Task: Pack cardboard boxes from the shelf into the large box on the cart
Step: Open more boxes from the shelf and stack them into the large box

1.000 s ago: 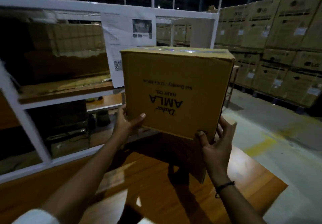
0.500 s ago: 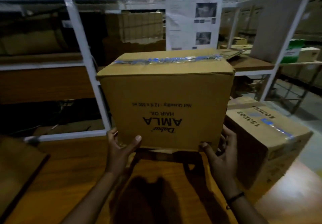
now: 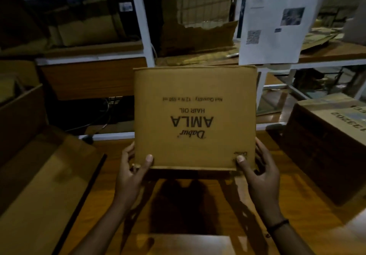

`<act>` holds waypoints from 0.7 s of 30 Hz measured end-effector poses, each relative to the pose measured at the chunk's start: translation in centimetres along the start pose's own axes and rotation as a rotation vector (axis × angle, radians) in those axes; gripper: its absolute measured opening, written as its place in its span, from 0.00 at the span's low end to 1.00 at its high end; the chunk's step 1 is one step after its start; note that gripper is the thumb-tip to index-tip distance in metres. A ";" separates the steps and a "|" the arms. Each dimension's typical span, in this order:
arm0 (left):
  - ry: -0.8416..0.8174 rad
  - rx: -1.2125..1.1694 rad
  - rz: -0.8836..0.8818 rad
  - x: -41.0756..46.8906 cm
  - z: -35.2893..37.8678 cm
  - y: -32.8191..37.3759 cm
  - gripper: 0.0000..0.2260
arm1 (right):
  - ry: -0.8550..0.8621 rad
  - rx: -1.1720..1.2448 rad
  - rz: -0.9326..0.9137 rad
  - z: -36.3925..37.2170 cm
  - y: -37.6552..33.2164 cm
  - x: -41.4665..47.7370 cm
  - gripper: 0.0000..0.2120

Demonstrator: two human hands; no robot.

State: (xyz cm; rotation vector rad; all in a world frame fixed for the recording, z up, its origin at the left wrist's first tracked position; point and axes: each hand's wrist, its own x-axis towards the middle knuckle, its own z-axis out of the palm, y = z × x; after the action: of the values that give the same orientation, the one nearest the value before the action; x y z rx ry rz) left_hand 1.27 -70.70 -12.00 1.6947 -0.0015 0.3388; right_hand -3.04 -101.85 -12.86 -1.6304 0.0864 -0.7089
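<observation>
Carton: rigid; bottled oil by label, likely heavy.
Left hand: curled round lower-left corner.
Right hand: curled round lower-right corner.
Best hold: under base.

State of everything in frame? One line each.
AMLA box: closed, print upside down, held up.
left hand: grips its lower left corner.
right hand: grips its lower right corner.
large box: open, at left.
numbered box: closed, resting at right.
shelf carton: torn.
</observation>
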 end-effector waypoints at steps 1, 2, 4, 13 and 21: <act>-0.014 0.007 0.009 0.1 -0.8 0.0 0.35 | 0.004 0.009 -0.002 0.6 -0.5 -0.3 0.30; -0.032 0.008 0.014 0.2 -1.5 -0.1 0.35 | 0.007 0.023 -0.006 1.1 -0.9 -0.5 0.29; -0.071 0.009 0.022 0.4 -2.7 -0.3 0.36 | 0.010 0.037 -0.018 2.0 -1.6 -1.1 0.29; -0.120 0.195 0.183 0.3 -5.5 0.7 0.40 | -0.034 -0.197 -0.123 3.3 -3.3 -2.7 0.39; -0.071 0.499 0.367 1.6 -6.7 2.2 0.42 | 0.038 -0.556 -0.313 2.9 -4.1 -2.2 0.32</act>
State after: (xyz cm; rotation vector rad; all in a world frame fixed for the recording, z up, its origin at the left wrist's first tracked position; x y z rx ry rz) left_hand 0.85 -64.21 -8.75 2.2039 -0.3054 0.5880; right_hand -4.77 -97.53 -9.96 -2.1908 0.0581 -1.0174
